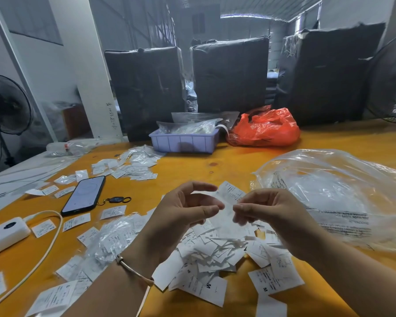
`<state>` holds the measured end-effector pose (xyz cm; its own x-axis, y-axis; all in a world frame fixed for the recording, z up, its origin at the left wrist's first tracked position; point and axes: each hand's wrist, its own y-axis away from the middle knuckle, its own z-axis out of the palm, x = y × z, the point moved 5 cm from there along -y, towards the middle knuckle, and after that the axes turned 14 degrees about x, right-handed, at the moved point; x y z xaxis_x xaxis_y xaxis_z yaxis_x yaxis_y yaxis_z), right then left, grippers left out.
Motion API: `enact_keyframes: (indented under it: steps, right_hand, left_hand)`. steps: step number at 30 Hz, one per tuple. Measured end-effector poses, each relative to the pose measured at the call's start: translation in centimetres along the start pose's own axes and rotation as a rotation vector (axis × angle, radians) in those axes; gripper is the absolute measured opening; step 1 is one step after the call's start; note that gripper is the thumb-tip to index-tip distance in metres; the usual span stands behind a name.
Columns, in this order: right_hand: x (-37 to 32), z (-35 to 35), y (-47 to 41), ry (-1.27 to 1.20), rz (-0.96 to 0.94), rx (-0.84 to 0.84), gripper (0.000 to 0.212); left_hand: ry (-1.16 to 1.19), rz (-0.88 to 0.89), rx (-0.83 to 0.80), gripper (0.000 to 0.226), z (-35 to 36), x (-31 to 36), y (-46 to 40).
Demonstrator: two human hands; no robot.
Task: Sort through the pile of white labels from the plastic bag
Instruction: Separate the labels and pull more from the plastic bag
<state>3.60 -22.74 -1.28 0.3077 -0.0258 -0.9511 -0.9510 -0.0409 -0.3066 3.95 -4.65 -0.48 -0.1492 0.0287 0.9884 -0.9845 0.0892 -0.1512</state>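
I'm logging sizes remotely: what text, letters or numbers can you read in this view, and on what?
"M": label at the near edge of the pile.
"M": label lying right of it.
"S": label in the pile.
"S": label near the left forearm.
"ATTENZIONE", mirrored: clear plastic bag; its smaller print is unreadable.
Held label, scattered labels and the pillar handwriting: too blurred to read.

pile of white labels (213, 255) loose and overlapping on the yellow table, near edge, some showing printed S / M size letters; one label (230, 194) held up above the pile; clear plastic bag (334, 193) crumpled, just right of pile (printed warning text visible)
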Motion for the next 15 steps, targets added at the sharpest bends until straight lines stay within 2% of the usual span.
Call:
enact_keyframes:
  steps: [3,5,7,9,12,15]
  right_hand:
    - [-0.16,-0.05,0.09,-0.014,-0.024,0.044,0.017]
    - [-0.31,-0.1,0.09,0.003,-0.046,0.076,0.02]
    - [-0.42,-0.04,0.11,0.044,-0.035,0.076,0.03]
    - [-0.19,0.2,0.16,0.088,0.028,0.021,0.041]
    - [0.03,0.77,0.39,0.139,0.07,-0.067,0.033]
    - [-0.2,0.78,0.43,0.099,0.035,-0.043,0.028]
  left_hand:
    - [-0.079,-0.016,-0.013,0.031,0.06,-0.35,0.05]
    - [-0.17,-0.021,-0.078,0.022,0.43,-0.71,0.29]
    - [-0.219,-0.017,-0.106,0.014,0.7,-0.82,0.43]
    - [-0.17,-0.014,-0.072,0.008,0.56,-0.69,0.31]
    - [-0.077,-0.034,-0.043,0.006,0.27,-0.5,0.18]
    - [-0.121,-0.059,-0.09,0.005,0.41,-0.57,0.36]
